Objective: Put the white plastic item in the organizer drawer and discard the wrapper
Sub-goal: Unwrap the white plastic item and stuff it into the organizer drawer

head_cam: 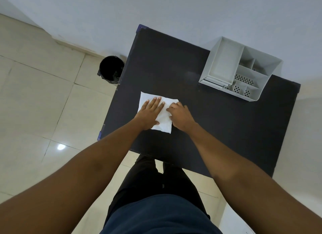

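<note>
I had both hands down on the white wrapped packet [164, 118], which lay flat on the dark desk [217, 122], a little toward the desk's 9 o'clock side and nearer my edge than the wall. The packet was a rough rectangle, and its long axis ran from about 11 o'clock to 5 o'clock in my view, one corner pointing at the desk's far left, the opposite corner toward my body. I could not tell what sat inside it.

My left hand [149, 114] lay open, palm down, with its fingers spread flat across the packet's left half and pointing toward 1 o'clock. My right hand [180, 116] was curled, its fingertips pinching the packet's right edge.

The white organizer [261, 87] stood at 2 o'clock on the desk, well apart from the packet, with open compartments on top and a shallow drawer front [214, 83] facing its lower left. Whether that drawer was slightly out I could not tell.

The desk top was matte and nearly black. A black bin [111, 69] stood on the floor at 10 o'clock, just beside the desk's left edge. The floor [34, 94] was pale glossy tile, and a plain pale wall [156, 7] ran behind the desk at 12 o'clock.
</note>
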